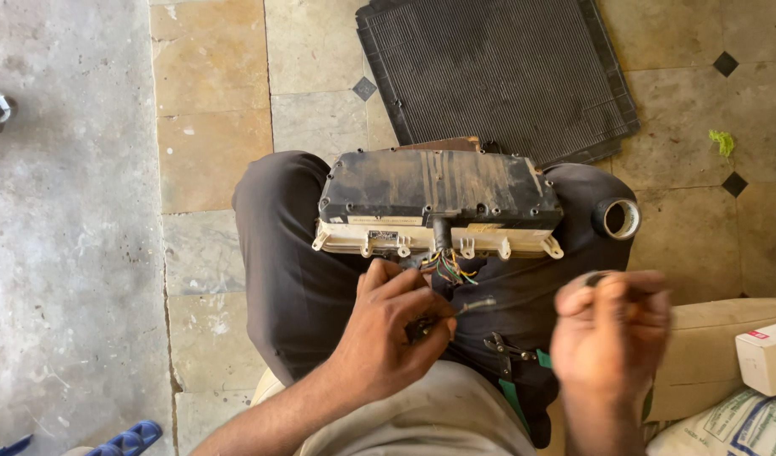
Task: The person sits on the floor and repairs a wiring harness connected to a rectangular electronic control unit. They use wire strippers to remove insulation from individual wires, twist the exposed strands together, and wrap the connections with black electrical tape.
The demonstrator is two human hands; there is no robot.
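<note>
Instrument cluster housing (439,203) lies face-down across the seated person's knees, coloured wires (449,268) trailing from its lower edge. Left hand (396,329) pinches a wire lead (475,306) just below them. Right hand (612,325), blurred, is clenched; its contents cannot be told. Tape roll (617,218) rests on the right thigh.

On the tiled floor (211,84), a black ribbed mat (498,72) and a small green scrap (723,142). At the right edge, a white box (766,355) above a printed sack (730,431). Bottom left, a blue sandal (130,439).
</note>
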